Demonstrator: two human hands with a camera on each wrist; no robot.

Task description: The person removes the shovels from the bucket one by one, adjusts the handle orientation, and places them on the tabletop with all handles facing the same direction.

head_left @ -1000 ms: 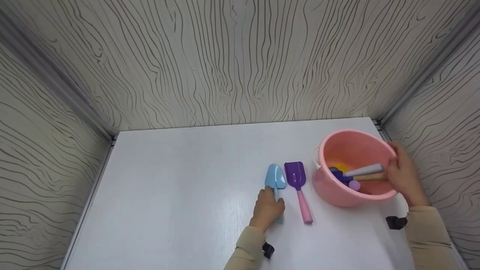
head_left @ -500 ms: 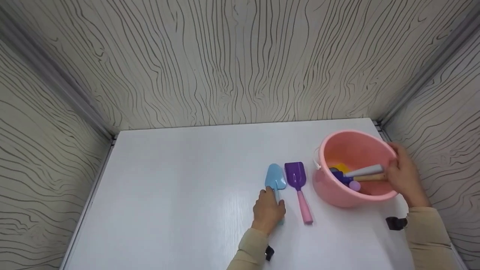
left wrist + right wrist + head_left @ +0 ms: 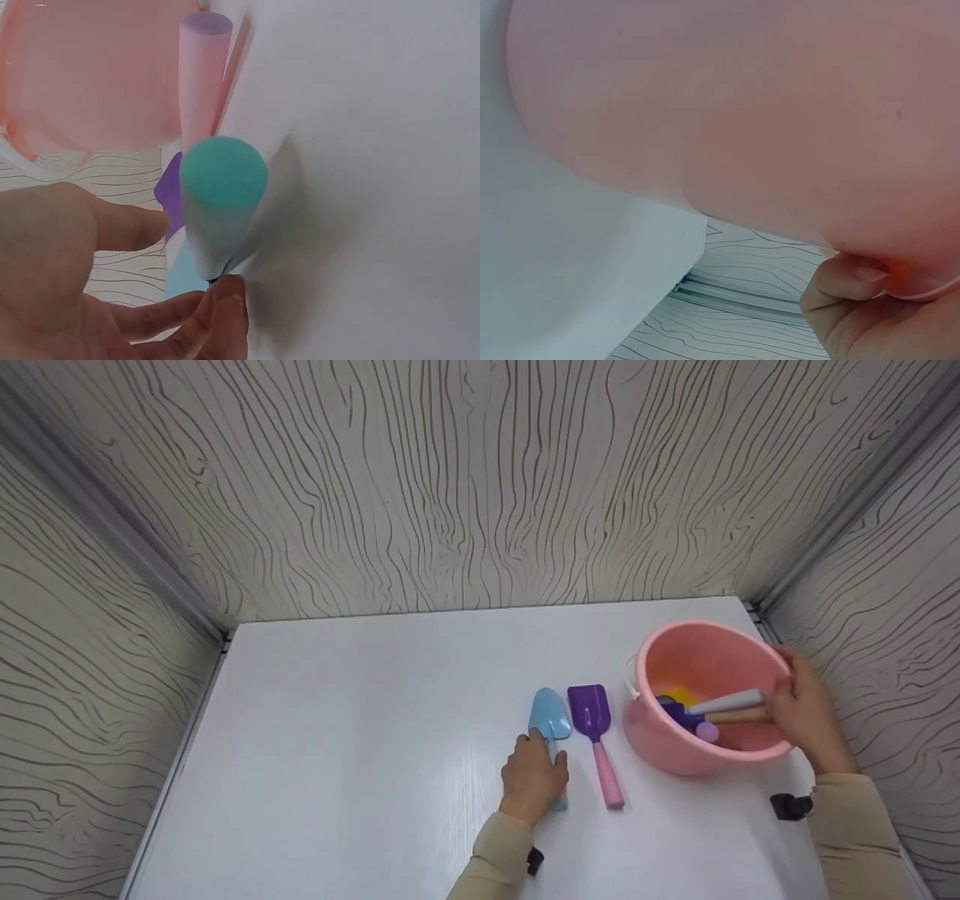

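Observation:
My left hand (image 3: 534, 776) is over the handle of a light-blue toy trowel (image 3: 550, 712) on the white table. In the left wrist view, its bent fingertips (image 3: 229, 300) touch the trowel's neck, while the thumb (image 3: 131, 225) is spread apart from the teal-ended handle (image 3: 223, 180). Just right of it lies a purple toy shovel (image 3: 591, 711) with a pink handle. My right hand (image 3: 810, 709) grips the rim of a pink bucket (image 3: 679, 750), thumb inside, and the bucket leans with its mouth toward me. The right wrist view shows mostly the bucket's outer wall (image 3: 705, 112).
Inside the bucket lie a grey-white handle (image 3: 727, 702), a wooden handle (image 3: 739, 715) on a dark blue head, a small lilac ball (image 3: 706, 732) and something yellow (image 3: 680, 695). Wood-patterned panels (image 3: 465, 495) wall the table (image 3: 337, 735) at the back and both sides.
The left hand shifts only slightly at the trowel's handle, showing a little more of it. The trowel, shovel, bucket and right hand stay practically where they were.

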